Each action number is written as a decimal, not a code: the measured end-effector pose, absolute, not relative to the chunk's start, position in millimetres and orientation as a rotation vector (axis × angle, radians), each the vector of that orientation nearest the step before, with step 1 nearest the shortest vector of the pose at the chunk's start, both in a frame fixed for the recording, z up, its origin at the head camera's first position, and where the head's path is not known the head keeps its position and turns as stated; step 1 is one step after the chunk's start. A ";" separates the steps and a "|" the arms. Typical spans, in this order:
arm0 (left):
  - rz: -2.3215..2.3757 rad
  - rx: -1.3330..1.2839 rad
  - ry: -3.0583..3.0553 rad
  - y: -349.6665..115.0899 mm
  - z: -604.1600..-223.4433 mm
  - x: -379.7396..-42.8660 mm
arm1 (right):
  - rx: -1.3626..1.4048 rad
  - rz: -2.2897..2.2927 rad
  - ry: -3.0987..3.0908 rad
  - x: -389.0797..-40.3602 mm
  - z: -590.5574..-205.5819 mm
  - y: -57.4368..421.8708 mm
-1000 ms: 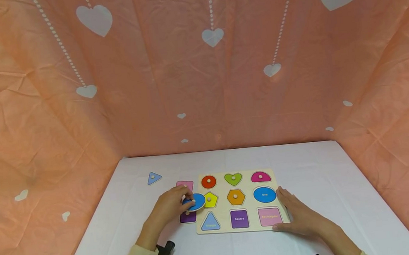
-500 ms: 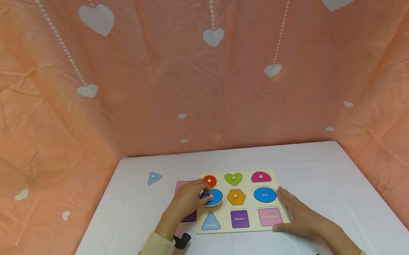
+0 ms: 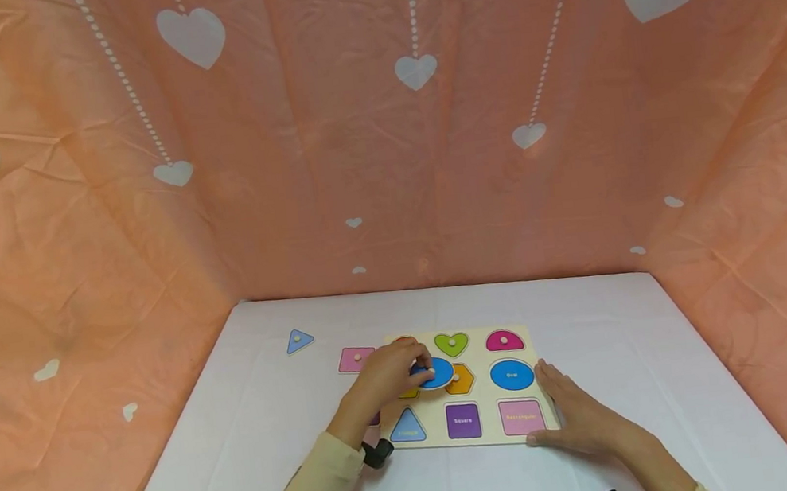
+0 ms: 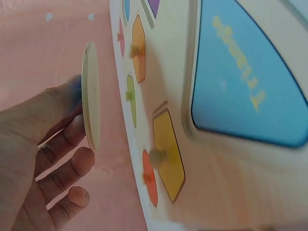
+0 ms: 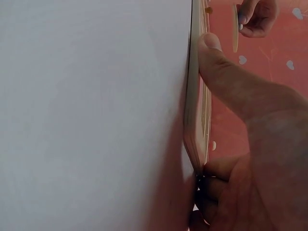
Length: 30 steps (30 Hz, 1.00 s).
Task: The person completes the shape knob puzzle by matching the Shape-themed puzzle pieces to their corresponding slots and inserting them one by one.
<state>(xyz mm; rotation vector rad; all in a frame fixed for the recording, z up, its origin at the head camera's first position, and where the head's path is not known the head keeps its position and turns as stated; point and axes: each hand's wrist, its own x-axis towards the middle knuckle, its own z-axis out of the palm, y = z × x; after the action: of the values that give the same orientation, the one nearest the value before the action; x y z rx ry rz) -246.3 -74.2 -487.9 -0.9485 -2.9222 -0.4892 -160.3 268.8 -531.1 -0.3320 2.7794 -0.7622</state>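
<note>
My left hand (image 3: pixel 389 378) pinches the knob of a blue oval puzzle piece (image 3: pixel 441 372) above the wooden shape board (image 3: pixel 436 427). In the left wrist view the oval piece (image 4: pixel 91 101) stands edge-on at the fingertips, apart from the board. My right hand (image 3: pixel 580 418) rests at the board's near right corner, thumb on the near edge and fingers along the right side. Bare recesses show for the oval (image 3: pixel 511 375), triangle (image 3: pixel 407 428), square (image 3: pixel 463 421) and rectangle (image 3: pixel 522 417). Knobbed heart (image 3: pixel 451 344), half-circle (image 3: pixel 504 341) and hexagon (image 3: pixel 462 381) pieces sit in their places.
Left of the board, a loose blue triangle piece (image 3: pixel 299 341) and a pink rectangle piece (image 3: pixel 353 359) lie on the white table (image 3: pixel 273 402). A purple piece (image 3: pixel 374 420) is mostly hidden behind the left arm. Peach cloth (image 3: pixel 388 198) with hearts surrounds the table.
My left hand has carried the oval piece rightward from the board's left edge, over the yellow pentagon, to beside the hexagon. The right hand stays at the board's corner.
</note>
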 end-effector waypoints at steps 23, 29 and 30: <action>-0.466 -0.981 -2.997 -20.4 -490.6 -252.7 | -0.313 -0.759 2.762 -159.8 -528.7 268.6; -0.456 -1.017 -2.999 -7.3 -488.6 -253.6 | -0.305 -0.774 2.749 -161.0 -528.9 268.3; -0.452 -1.022 -3.002 -5.0 -488.6 -253.7 | -0.310 -0.775 2.750 -161.2 -529.2 268.2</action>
<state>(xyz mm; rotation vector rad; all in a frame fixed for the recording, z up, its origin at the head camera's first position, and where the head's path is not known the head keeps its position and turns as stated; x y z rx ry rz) -253.7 -5.0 -488.6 -1.0220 -3.0018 -0.4523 -161.2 268.2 -529.2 -0.3101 2.7497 -0.7749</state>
